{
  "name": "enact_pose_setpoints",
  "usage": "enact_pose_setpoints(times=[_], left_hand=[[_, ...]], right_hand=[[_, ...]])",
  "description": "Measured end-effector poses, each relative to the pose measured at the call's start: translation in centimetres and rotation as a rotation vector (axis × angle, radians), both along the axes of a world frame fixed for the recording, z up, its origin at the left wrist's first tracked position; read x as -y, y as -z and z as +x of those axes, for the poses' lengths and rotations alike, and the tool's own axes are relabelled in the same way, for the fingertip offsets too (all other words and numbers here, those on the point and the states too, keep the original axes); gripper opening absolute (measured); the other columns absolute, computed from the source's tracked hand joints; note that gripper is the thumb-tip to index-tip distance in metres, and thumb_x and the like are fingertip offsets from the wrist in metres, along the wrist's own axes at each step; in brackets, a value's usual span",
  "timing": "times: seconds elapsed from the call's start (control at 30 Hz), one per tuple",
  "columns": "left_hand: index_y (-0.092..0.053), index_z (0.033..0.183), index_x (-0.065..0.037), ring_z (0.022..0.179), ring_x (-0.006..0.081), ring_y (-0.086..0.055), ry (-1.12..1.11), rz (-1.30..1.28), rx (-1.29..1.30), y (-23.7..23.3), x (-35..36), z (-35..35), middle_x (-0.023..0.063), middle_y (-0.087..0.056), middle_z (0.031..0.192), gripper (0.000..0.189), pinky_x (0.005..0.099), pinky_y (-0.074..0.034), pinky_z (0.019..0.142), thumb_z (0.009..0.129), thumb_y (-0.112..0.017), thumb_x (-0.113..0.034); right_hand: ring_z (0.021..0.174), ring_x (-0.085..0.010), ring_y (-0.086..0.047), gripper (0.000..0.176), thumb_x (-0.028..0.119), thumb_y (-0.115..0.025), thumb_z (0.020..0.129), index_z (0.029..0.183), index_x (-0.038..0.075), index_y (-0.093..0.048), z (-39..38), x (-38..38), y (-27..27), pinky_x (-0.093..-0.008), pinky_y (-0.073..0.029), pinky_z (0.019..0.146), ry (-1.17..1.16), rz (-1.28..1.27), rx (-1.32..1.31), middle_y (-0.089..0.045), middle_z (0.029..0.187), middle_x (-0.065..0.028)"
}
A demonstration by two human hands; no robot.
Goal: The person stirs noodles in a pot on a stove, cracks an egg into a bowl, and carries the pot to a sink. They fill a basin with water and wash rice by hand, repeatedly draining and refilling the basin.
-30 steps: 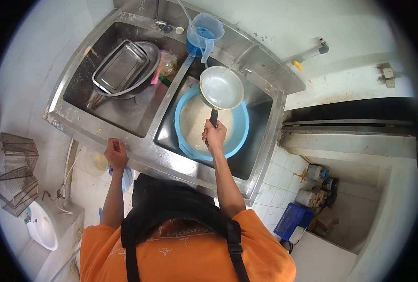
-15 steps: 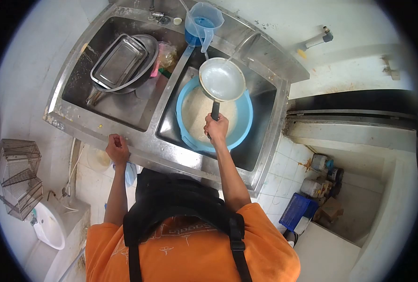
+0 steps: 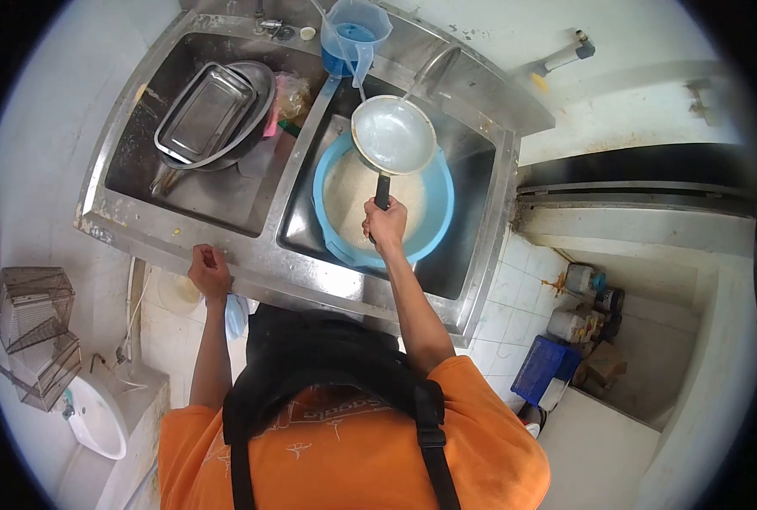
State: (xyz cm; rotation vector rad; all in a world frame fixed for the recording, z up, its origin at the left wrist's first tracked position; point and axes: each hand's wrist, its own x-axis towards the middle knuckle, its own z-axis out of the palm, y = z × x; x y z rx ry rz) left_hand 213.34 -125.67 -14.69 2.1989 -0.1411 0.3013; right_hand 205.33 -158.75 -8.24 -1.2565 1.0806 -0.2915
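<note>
My right hand (image 3: 385,224) is wrapped around the black handle of a pan (image 3: 394,136) with a pale, wet-looking inside and a light rim. The pan is held above a light blue basin (image 3: 448,200) standing in the right sink bowl. Cloudy, beige-white liquid shows inside the basin, partly covered by the pan and my forearm. A metal spout (image 3: 434,68) reaches over the pan's far rim. Beside the sink's front edge is my left hand (image 3: 210,272), its fingers curled in with nothing visible in them.
Steel trays and a bowl (image 3: 259,85) are stacked in the left sink bowl (image 3: 128,183), near a plastic bag (image 3: 292,95). A clear jug (image 3: 357,34) with blue contents stands on the far divider. At lower right on the floor is a blue crate (image 3: 544,370).
The whole view has shifted slightly. My right hand still grips the pan over the basin, and my left hand stays curled by the sink edge.
</note>
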Motion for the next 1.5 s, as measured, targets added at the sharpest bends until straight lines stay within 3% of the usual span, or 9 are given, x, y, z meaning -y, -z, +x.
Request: enact_pose_setpoints(times=[1.5], left_hand=[[-0.055,0.082,-0.004,0.048,0.0130,-0.049,-0.010,-0.034,0.018,0.0,0.1,-0.1,0.0046,-0.050,0.056,0.007,0.0272,-0.039,0.047,0.083,-0.060,-0.008]], right_hand=[[0.035,-0.0133,-0.045,0.008,-0.001,-0.057,0.078,0.075,-0.001,-0.049,-0.2,-0.7,0.0,-0.0278,-0.034,0.030,-0.009,-0.032,0.007,-0.047,0.049,-0.0052]])
